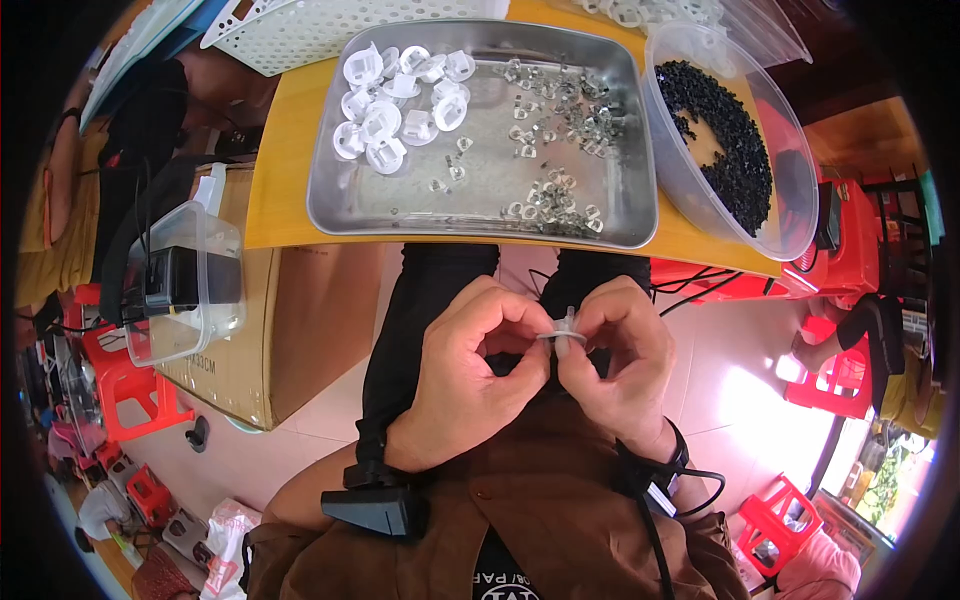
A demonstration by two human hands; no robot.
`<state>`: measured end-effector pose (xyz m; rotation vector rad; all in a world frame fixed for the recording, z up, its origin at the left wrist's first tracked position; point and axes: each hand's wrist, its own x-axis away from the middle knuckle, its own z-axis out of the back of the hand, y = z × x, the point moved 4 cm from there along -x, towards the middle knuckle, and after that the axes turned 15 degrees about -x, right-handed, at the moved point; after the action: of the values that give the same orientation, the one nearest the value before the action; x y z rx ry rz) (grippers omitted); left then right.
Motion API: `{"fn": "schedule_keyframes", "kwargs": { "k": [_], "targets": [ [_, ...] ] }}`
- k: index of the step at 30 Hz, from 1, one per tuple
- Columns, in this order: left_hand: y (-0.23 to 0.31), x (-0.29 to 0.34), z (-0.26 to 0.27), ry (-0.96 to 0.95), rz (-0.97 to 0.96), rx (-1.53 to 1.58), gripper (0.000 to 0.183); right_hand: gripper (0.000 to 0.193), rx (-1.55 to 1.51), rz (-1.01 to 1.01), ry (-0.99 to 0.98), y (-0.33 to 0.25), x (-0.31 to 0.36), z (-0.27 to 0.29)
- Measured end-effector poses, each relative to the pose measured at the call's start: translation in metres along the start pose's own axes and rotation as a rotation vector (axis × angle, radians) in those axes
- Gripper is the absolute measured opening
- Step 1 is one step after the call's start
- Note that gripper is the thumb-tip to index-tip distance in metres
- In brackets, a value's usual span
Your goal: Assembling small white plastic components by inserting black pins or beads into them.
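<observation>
My left hand (472, 365) and my right hand (618, 355) meet over my lap, below the table edge. Together they pinch a small white plastic part (562, 333) between thumbs and fingertips. Most of the part is hidden by my fingers. On the table above lies a metal tray (350, 195) with a heap of white plastic caps (398, 100) at its far left and many small clear and metal pieces (556, 120) spread to the right.
A clear plastic tub (790, 225) of small black pieces stands right of the tray. A white perforated basket (300, 35) sits behind. A cardboard box (275, 330) with a clear container (190, 285) on it stands at my left. Red stools surround.
</observation>
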<state>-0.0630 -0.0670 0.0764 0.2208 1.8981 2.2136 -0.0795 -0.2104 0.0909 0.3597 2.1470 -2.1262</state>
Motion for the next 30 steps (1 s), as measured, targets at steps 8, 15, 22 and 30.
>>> {"fn": "schedule_keyframes", "kwargs": {
  "k": [8, 15, 22, 30],
  "targets": [
    [0.000, 0.000, 0.003, -0.005, 0.028, -0.057, 0.016, 0.018, 0.059, 0.020, 0.030, 0.005, 0.004, -0.003],
    [-0.006, 0.003, 0.001, -0.041, 0.098, 0.118, 0.018, 0.018, -0.011, -0.049, 0.035, 0.011, 0.005, 0.001],
    [-0.016, 0.007, 0.001, -0.207, 0.344, 0.480, 0.023, 0.020, -0.055, -0.040, -0.039, 0.005, 0.006, 0.003],
    [-0.011, 0.008, -0.001, -0.174, 0.285, 0.490, 0.020, 0.015, -0.009, 0.003, -0.048, 0.000, 0.006, 0.004]
  ]
}}
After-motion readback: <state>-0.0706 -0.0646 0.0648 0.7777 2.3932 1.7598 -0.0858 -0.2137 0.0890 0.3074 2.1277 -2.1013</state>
